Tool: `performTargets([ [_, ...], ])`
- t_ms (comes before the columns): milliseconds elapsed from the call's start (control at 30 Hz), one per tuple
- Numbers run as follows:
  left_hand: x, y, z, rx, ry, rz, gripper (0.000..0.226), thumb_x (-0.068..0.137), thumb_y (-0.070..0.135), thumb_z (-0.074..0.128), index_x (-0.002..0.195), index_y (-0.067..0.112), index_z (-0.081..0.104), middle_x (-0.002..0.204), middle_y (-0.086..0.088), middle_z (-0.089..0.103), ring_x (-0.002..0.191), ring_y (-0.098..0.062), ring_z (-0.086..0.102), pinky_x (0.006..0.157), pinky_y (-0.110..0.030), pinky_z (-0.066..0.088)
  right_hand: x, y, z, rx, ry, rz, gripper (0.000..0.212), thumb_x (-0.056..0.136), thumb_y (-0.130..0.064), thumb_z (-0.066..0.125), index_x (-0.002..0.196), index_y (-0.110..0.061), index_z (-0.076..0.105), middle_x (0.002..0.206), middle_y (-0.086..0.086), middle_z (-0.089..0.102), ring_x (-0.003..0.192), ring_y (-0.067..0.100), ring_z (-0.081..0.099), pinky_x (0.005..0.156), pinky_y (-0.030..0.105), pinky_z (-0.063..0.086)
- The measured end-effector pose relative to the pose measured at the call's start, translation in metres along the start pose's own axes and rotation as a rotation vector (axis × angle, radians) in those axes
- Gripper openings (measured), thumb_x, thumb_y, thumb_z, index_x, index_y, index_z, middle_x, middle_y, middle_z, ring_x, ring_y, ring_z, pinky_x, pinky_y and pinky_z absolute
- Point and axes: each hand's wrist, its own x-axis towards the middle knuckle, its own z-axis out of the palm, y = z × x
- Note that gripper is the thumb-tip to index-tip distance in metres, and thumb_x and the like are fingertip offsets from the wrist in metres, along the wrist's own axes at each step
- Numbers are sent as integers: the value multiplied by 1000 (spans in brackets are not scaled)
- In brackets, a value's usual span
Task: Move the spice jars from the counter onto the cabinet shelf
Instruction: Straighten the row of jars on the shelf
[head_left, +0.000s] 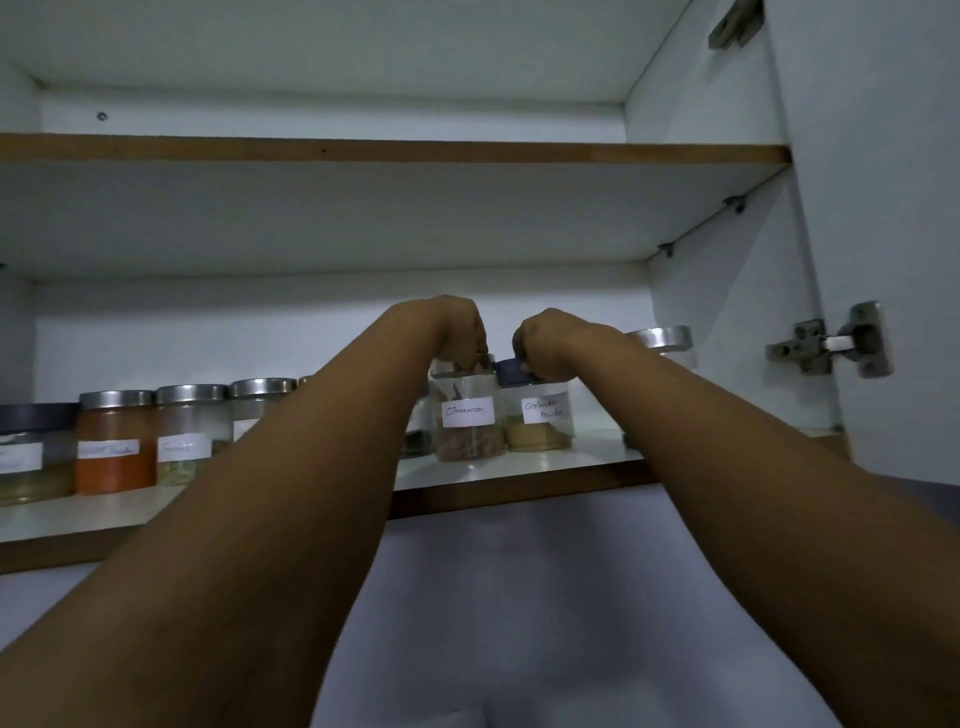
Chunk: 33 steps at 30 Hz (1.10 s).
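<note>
Nearest the camera, two bare forearms rise from the bottom corners and converge on the lower cabinet shelf (519, 470), a white board with a brown wooden front edge. Below that edge runs a pale grey panel, dim and featureless.

The left hand (460, 330) is curled down over the lid of the cinnamon jar (470, 421), fingers bent around its top in a grip. The jar stands upright on the shelf near its front, its white label reading "Cinnamon" and brown sticks showing through the clear wall. Just beside it on the right, touching or nearly so, stands the coriander jar (540, 418), with yellowish powder at the bottom and a dark lid. The right hand (540, 340) clasps that lid from above, fingers folded around its rim.

To the left, a row of jars lines the shelf: a dark-lidded jar (31, 457) at the frame edge, an orange-powder jar (115, 444), then a pale jar (191, 436) and another steel-lidded jar (260, 402) partly hidden by the left forearm. Their labels are too blurred to read. Behind the right wrist a steel lid (662, 338) shows, probably on a taller jar.

Farther back is the white rear wall. Above, the upper shelf (395, 153) spans the cabinet. On the right, the open door (893, 234) carries a metal hinge (831, 343), with a second hinge (735, 26) near the top.
</note>
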Motion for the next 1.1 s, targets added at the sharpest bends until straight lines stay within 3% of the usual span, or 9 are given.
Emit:
performTargets([
  [267, 37, -20, 31, -82, 31, -17, 41, 93, 14, 59, 133, 19, 59, 136, 0, 59, 122, -20, 54, 101, -27, 41, 48, -12, 21, -71, -78, 19, 35, 93, -19, 59, 126, -9, 59, 127, 10, 60, 113, 27, 58, 96, 34, 49],
  [400, 48, -34, 56, -212, 107, -50, 37, 93, 18, 62, 131, 18, 62, 136, -1, 59, 125, -22, 52, 108, -34, 41, 59, -10, 33, -44, -75, 33, 34, 96, -17, 54, 128, -7, 57, 128, 12, 59, 114, 27, 57, 95, 33, 48],
  [700, 63, -38, 71, -235, 169, -42, 34, 94, 23, 61, 128, 16, 64, 131, -3, 63, 119, -23, 56, 103, -35, 44, 65, -4, 53, 71, -11, 54, 33, 99, -17, 48, 130, -6, 54, 131, 13, 56, 119, 27, 54, 95, 33, 45],
  [967, 63, -45, 80, -357, 250, -35, 33, 92, 21, 64, 125, 15, 66, 128, -2, 64, 118, -19, 57, 90, -22, 39, 60, 12, 61, 152, -4, 51, 37, 102, -19, 41, 135, -5, 50, 138, 13, 51, 124, 28, 50, 101, 33, 40],
  [1100, 63, -50, 83, -353, 258, -31, 32, 92, 20, 65, 124, 14, 66, 127, -4, 65, 116, -20, 57, 88, -22, 40, 58, 13, 59, 182, 10, 18, 39, 103, -21, 42, 139, -7, 47, 143, 13, 47, 128, 29, 46, 102, 32, 37],
])
